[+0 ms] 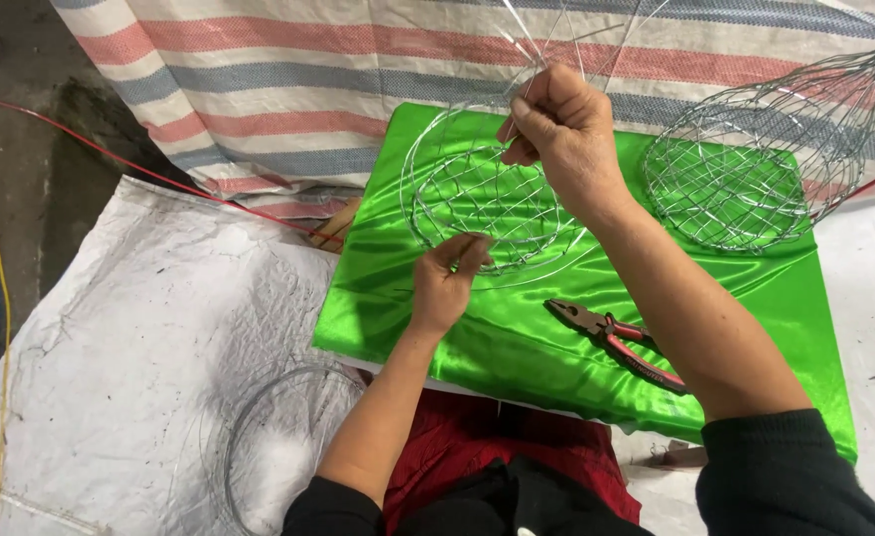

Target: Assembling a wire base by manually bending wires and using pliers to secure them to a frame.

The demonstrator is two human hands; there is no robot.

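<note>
A half-woven wire basket (482,194) with loose wire ends sticking up lies on a shiny green cloth (755,298). My right hand (566,134) is raised above the basket's far side and pinches one of its upright wires. At the basket's near rim my left hand (447,278) pinches the wire edge between thumb and fingers. Red-handled pliers (616,342) rest on the green cloth just right of my left hand, touched by neither hand.
A finished wire basket with a handle (745,169) lies at the cloth's far right. A coil of wire (259,437) sits on the white sheet (130,347) at lower left. A striped tarp (288,89) lies behind; a red cord (110,149) and a yellow cord (0,298) run at left.
</note>
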